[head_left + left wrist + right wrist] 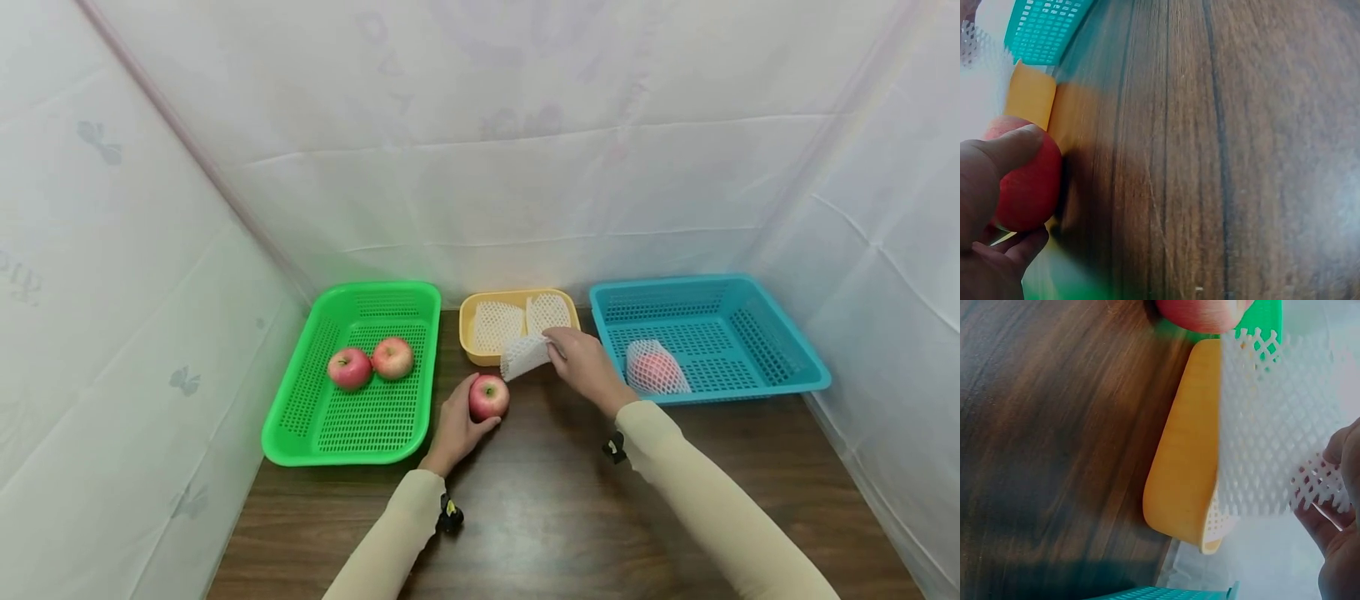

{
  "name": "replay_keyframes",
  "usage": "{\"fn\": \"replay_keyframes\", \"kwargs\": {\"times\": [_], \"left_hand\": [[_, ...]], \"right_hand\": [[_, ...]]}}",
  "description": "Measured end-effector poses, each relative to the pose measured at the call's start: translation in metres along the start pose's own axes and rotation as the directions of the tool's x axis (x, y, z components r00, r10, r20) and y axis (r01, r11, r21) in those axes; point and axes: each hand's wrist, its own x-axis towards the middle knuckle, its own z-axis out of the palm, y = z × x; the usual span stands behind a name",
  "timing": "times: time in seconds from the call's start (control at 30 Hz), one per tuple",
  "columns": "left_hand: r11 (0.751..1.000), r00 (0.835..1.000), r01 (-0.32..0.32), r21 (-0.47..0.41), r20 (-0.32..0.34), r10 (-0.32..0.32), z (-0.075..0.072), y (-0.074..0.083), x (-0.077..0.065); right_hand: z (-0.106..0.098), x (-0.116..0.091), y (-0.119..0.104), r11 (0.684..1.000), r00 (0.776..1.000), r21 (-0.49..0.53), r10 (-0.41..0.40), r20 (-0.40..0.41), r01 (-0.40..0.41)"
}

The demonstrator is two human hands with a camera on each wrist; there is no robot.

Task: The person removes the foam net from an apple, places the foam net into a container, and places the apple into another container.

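Observation:
My left hand [454, 425] grips a red apple [489, 397] on the brown table, thumb on one side and fingers on the other. The left wrist view shows the same apple [1030, 181] close up under the thumb. In my right hand [583, 363] a white foam net sleeve [525, 356] is pinched at one end. It looks flattened, and its free end hangs just above and right of the apple. The right wrist view shows the sleeve's mesh [1279, 425] with thumb and fingers at its edge.
A yellow basket [480, 359] behind the hands holds more foam net sleeves [498, 326]. At left, a green basket [352, 457] contains two apples [349, 368]. At right, a blue basket [780, 333] contains a net-covered apple [654, 368]. White curtains [525, 183] enclose the table's back and sides.

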Motion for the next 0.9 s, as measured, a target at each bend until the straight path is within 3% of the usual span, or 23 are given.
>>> {"fn": "replay_keyframes", "kwargs": {"times": [0.13,0.27,0.67,0.9], "left_hand": [[1.0,1.0,0.023,-0.001,0.002,-0.023,-0.001,0.001,0.0],[1.0,1.0,0.014,0.005,-0.013,-0.013,-0.001,0.001,0.0],[1.0,1.0,-0.009,0.015,-0.021,0.009,0.0,0.002,0.0],[0.999,0.999,0.038,0.025,-0.001,-0.038,-0.002,0.005,0.003]], "right_hand": [[-0.001,0.005,-0.002,1.0,1.0,0.015,-0.005,-0.019,0.005],[-0.001,0.01,-0.003,0.998,0.998,0.057,-0.015,-0.062,0.019],[0.006,0.024,-0.004,0.989,0.995,0.129,-0.057,-0.082,0.067],[0.011,0.038,-0.007,0.974,0.998,0.228,0.01,-0.065,0.006]]}}
